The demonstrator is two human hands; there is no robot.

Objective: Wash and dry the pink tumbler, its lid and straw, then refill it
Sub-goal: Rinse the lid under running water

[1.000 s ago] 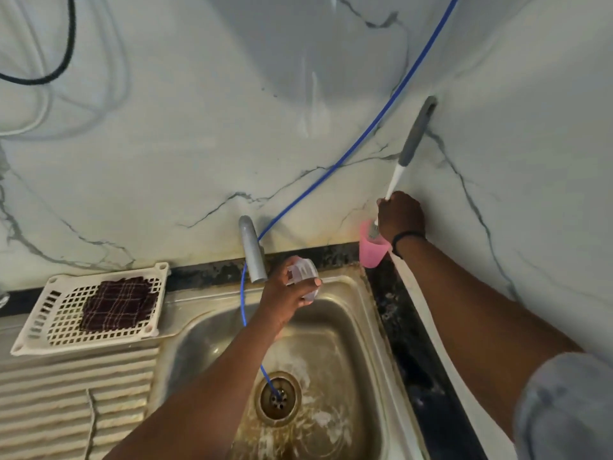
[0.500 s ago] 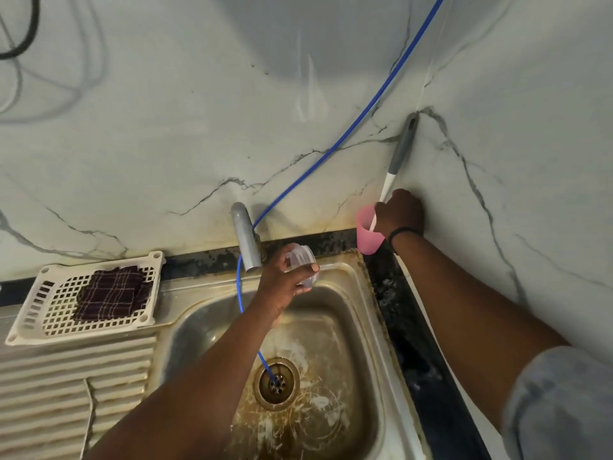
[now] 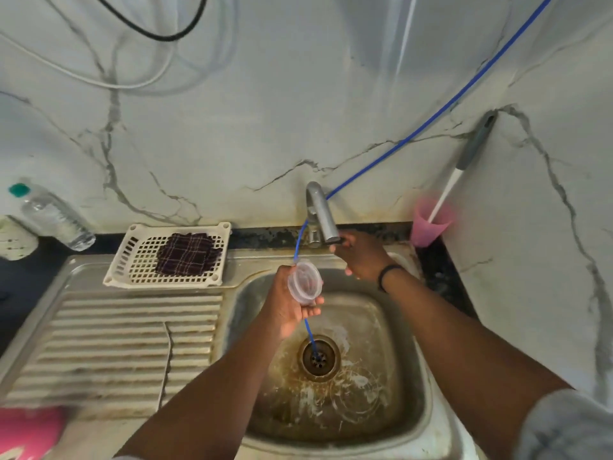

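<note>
My left hand (image 3: 287,305) holds a clear round lid (image 3: 304,283) by its edge over the steel sink (image 3: 413,410), just left of the tap (image 3: 321,212). My right hand (image 3: 361,257) is at the tip of the tap's spout with its fingers hanging loose and holding nothing. A small pink cup (image 3: 428,229) stands in the back right corner with a grey-handled brush (image 3: 475,147) leaning in it. A blurred pink object (image 3: 30,429) lies at the bottom left on the drainboard. No straw is visible.
A thin blue hose (image 3: 431,121) runs from the upper right, past the tap, into the drain (image 3: 319,357). A white basket (image 3: 132,258) holding a dark checked cloth (image 3: 187,254) sits on the drainboard. A clear bottle (image 3: 56,217) leans at the far left.
My right hand let go of the pink cup in the corner and moved left to the tap's spout. My left hand lowered the lid slightly. The view widened to the left.
</note>
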